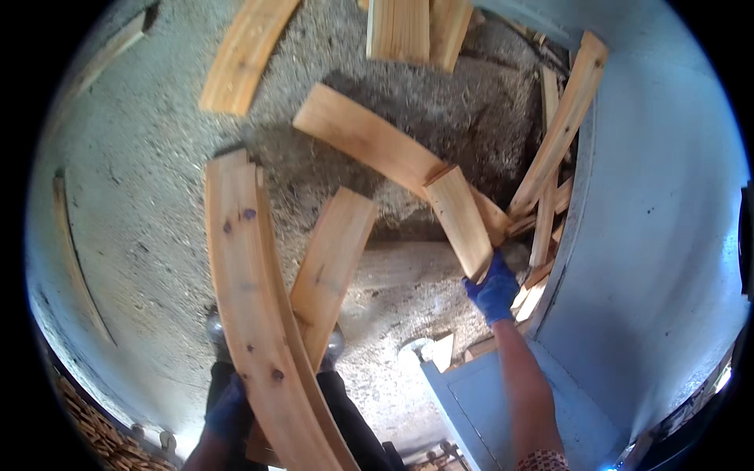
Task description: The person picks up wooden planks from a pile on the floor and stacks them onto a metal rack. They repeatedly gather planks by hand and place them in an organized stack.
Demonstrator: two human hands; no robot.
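Over the sawdust floor [149, 196], the right hand [493, 289] grips a short board [459, 221] by its end, while the left hand [229, 410] cradles long planks [250, 314] from beneath, apparently for balance.

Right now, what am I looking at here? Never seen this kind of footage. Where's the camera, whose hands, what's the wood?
It is one picture from a wide fisheye camera worn on a person's head, looking down, so straight edges bend near the rim. No machine: two hands in blue gloves. The right hand grips the lower end of a short wooden board, lifted over a sawdust-strewn concrete floor. The left hand, low in the picture, supports a stack of long boards that runs up from the person's body. More loose boards lie scattered on the floor, some leaning against a pale blue metal surface on the right. The person's shoes show under the stack.
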